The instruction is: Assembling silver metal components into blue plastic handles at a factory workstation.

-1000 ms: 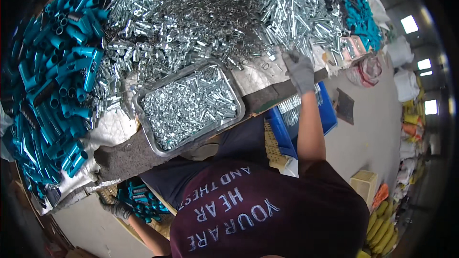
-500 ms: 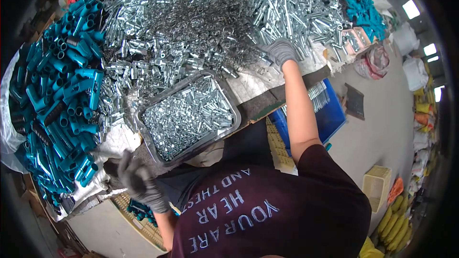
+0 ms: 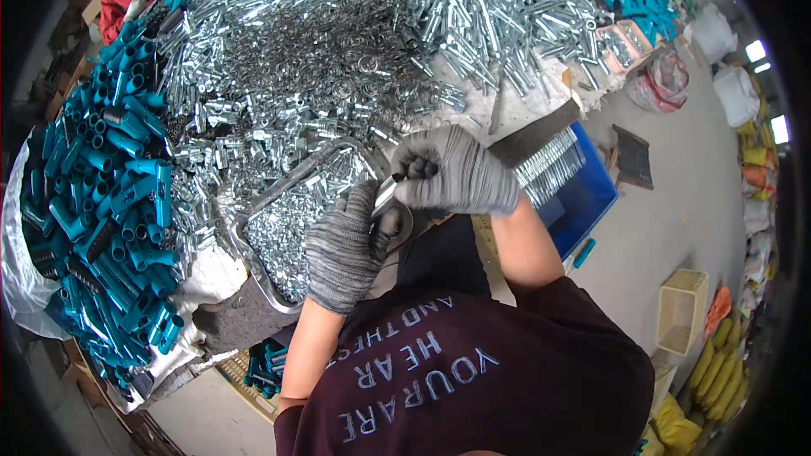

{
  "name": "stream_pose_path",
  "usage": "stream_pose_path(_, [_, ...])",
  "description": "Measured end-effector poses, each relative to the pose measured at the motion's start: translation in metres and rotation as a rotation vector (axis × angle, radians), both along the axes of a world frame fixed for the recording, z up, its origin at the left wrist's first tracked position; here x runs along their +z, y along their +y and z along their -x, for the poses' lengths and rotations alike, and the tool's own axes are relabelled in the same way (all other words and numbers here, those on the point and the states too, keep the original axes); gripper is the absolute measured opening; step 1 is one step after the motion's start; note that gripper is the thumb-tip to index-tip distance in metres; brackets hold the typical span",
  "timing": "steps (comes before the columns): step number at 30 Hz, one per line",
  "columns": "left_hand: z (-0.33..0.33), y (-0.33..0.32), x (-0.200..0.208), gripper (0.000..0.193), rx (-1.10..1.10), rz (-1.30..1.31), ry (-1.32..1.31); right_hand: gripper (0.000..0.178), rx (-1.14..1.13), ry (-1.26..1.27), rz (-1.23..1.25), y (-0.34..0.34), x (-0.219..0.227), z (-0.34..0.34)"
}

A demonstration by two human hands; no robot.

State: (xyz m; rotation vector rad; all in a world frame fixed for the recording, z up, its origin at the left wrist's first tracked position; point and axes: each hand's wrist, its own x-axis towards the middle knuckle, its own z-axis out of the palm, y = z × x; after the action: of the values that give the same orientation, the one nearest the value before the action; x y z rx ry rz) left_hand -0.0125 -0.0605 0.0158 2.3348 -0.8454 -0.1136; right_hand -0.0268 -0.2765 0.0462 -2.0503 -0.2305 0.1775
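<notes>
- Metal piece (image 3: 384, 196), slim and silvery, sits near the centre of the view, between the two gloved hands and above the tray; much of it is hidden by the gloves.
- Left hand (image 3: 345, 249), just off centre toward 8 o'clock: fingers curled, thumb opposite, gripping the piece's lower end.
- Right hand (image 3: 456, 171), toward 1 o'clock: fingers folded well in, pinching the upper end.
- Tray (image 3: 296, 173), clear-walled and full of small metal parts, lies toward 9 o'clock, beneath the left hand, on the surface (image 3: 241, 317).
- Teal parts (image 3: 101, 194) heap up at 9 o'clock, springs (image 3: 312, 51) at 11, metal rods (image 3: 498, 17) at 1.
- Blue bin (image 3: 583, 215) stands at 3 o'clock, holding silvery pieces.
- Co-worker's red sleeve (image 3: 118, 4) shows at 10 o'clock.
</notes>
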Motion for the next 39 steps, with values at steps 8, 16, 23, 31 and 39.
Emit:
stream_pose_path(8, [0.016, 0.014, -0.019, 0.04, 0.023, 0.222, 0.171, 0.036, -0.985, -0.233, 0.831, -0.151, -0.101, -0.076])
stream_pose_path(16, [0.009, 0.032, -0.036, 0.04, 0.226, 0.528, 0.344, 0.033, -0.812, -0.469, 0.455, -0.1, -0.067, -0.055])
stream_pose_path(23, [0.004, 0.045, -0.008, 0.035, 0.15, 0.454, 0.267, 0.032, -0.066, -0.137, 0.144, 0.004, -0.009, 0.005])
stream_pose_path(31, [0.013, 0.057, 0.002, 0.029, -0.019, 0.039, -0.1, 0.023, 0.079, -0.062, 0.102, 0.062, 0.003, 0.022])
stream_pose_path(39, [0.031, 0.076, 0.009, 0.028, -0.098, -0.013, 0.133, 0.025, 0.094, 0.158, -0.112, 0.097, 0.001, 0.025])
